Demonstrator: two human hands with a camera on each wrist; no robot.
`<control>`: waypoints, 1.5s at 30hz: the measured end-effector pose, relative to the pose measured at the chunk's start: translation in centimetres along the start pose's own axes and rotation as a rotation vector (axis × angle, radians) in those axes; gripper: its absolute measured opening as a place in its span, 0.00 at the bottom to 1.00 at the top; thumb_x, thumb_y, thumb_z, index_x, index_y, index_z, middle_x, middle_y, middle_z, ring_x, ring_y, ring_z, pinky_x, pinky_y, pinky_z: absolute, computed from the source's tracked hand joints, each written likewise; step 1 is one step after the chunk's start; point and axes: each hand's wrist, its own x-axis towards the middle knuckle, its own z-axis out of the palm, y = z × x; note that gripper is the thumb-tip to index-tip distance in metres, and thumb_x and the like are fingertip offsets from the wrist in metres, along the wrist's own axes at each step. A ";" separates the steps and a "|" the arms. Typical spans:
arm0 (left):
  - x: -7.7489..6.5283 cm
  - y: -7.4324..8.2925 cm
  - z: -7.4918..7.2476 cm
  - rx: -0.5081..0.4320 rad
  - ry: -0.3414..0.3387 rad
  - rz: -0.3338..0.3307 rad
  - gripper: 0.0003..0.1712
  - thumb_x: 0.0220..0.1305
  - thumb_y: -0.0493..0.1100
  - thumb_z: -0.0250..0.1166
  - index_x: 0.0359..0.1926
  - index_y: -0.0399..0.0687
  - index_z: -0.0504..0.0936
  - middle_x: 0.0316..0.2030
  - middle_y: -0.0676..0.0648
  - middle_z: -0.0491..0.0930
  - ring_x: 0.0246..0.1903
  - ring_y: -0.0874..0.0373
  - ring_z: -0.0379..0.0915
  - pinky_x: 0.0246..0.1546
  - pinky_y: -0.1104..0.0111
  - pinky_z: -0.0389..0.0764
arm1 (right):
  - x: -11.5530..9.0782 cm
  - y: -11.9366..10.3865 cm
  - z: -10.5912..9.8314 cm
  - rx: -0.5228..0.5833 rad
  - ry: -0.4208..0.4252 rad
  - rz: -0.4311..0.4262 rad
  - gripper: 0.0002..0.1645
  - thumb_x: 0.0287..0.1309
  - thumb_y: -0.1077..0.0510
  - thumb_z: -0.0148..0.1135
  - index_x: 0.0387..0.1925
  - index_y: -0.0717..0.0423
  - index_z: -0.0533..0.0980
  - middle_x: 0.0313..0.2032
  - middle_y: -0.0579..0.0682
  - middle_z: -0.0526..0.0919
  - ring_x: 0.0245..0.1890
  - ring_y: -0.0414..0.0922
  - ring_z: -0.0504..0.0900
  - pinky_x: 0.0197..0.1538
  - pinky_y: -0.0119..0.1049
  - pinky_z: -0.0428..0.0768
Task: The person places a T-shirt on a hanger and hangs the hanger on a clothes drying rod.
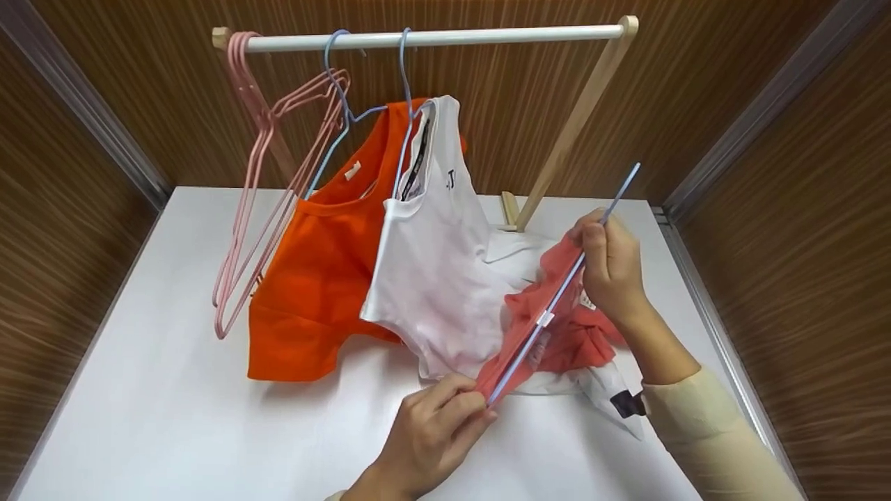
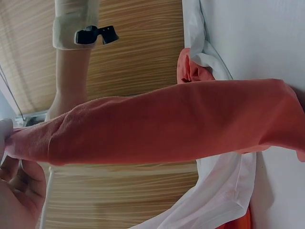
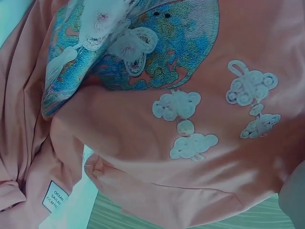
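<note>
Both hands hold a coral garment (image 1: 581,348) out over the white surface, with a thin blue hanger (image 1: 566,283) running slantwise along its opening. My left hand (image 1: 442,431) pinches the cloth at the hanger's lower end. At the upper end my right hand (image 1: 612,268) grips the cloth and hanger together, and a length of blue rod sticks out above it. A small white label (image 1: 545,319) lies along the opening. In the right wrist view, the garment front carries blue embroidery (image 3: 190,43) and white floral knots (image 3: 190,126).
A white rail (image 1: 487,35) on wooden legs stands behind. Pink hangers (image 1: 240,209) hang at its left, then an orange top (image 1: 313,278) and a white top (image 1: 445,271) on blue hangers. More white cloth (image 1: 518,247) lies beneath the coral garment. Brown walls (image 1: 800,278) enclose the sides.
</note>
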 end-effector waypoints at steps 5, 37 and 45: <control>0.3 -0.2 0.0 0.025 0.001 -0.020 0.13 0.51 0.40 0.69 0.35 0.43 0.73 0.32 0.51 0.73 0.25 0.65 0.68 0.28 0.79 0.72 | 0.1 -0.8 0.1 -0.013 0.030 -0.026 0.29 0.68 0.48 0.41 0.25 0.71 0.70 0.23 0.58 0.71 0.24 0.41 0.68 0.30 0.28 0.67; 0.8 -0.5 0.8 -0.022 -0.108 -0.274 0.21 0.57 0.38 0.64 0.53 0.50 0.75 0.43 0.56 0.77 0.39 0.67 0.74 0.41 0.74 0.76 | 0.1 -4.2 2.2 -0.014 -0.028 -0.348 0.23 0.65 0.48 0.47 0.22 0.60 0.73 0.23 0.50 0.75 0.26 0.48 0.69 0.35 0.42 0.61; 0.8 -0.6 1.2 -0.112 -0.116 -0.345 0.20 0.59 0.35 0.60 0.54 0.47 0.73 0.40 0.56 0.76 0.34 0.69 0.70 0.37 0.78 0.73 | -0.2 -4.8 2.8 0.023 -0.102 -0.350 0.21 0.64 0.50 0.49 0.22 0.59 0.75 0.22 0.48 0.74 0.26 0.46 0.69 0.34 0.41 0.62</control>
